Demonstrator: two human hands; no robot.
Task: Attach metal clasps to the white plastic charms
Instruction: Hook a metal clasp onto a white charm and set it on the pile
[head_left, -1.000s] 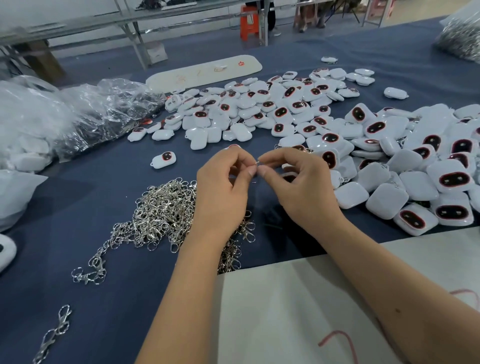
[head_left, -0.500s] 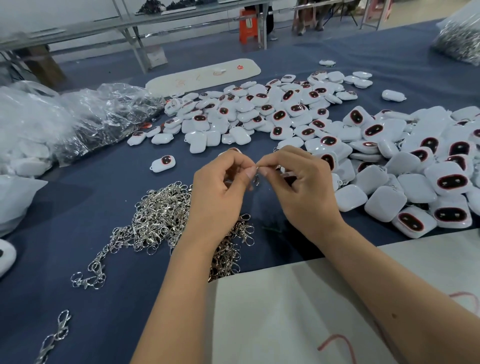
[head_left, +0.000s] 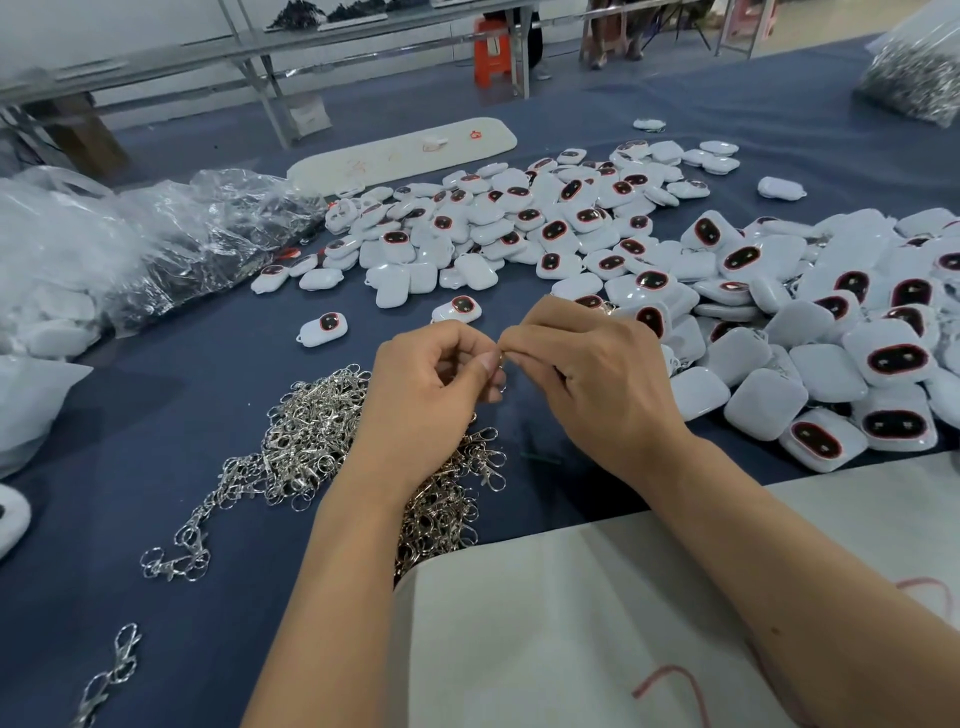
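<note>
My left hand (head_left: 426, 395) pinches a small metal clasp (head_left: 500, 375) | my right hand (head_left: 597, 384) pinches it too, above the surface (head_left: 130, 415) | its long axis: cannot tell | charms (head_left: 753, 332) heaped right

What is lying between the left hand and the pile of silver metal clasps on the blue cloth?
Nothing visible. The left hand hangs directly over the pile of silver metal clasps, and its wrist covers part of it. Both hands meet at a small metal ring, the right hand pinching it from the other side.
</note>
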